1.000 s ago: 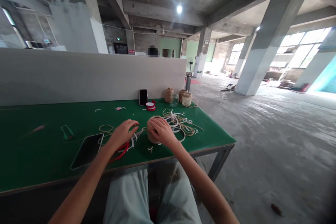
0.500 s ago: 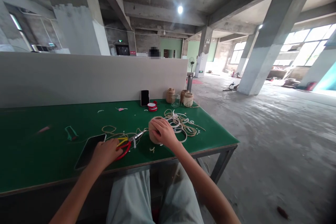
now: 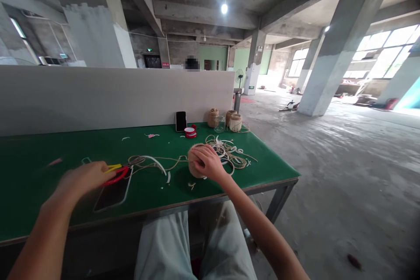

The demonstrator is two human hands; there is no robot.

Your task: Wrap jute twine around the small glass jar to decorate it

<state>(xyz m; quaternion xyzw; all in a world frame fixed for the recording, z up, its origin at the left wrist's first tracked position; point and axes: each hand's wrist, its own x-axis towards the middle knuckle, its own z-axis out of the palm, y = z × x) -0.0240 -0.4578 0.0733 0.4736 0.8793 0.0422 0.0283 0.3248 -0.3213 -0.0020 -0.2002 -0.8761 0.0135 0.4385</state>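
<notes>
Left hand [image 3: 80,179] has swung outward along the table, and the red-and-yellow-handled scissors [image 3: 114,172] have shifted the same way, their handles now at its fingertips. Motion blur hides the fingers, so whether they pinch the handles cannot be told. From the head camera, the scissors lie above a black smartphone [image 3: 111,194] on the green workbench [image 3: 39,140]. Right hand [image 3: 206,162] rests on the ball of jute twine [image 3: 193,170], its fingers close together and curved over the top. The ball sits near the bench's middle, beside a tangle of loose twine and white strips [image 3: 229,155]. Farther back, by the white partition [image 3: 98,100], stand twine spools [image 3: 213,118], a glass jar [image 3: 219,124], a red tape roll [image 3: 189,132] and a second phone [image 3: 180,121].
</notes>
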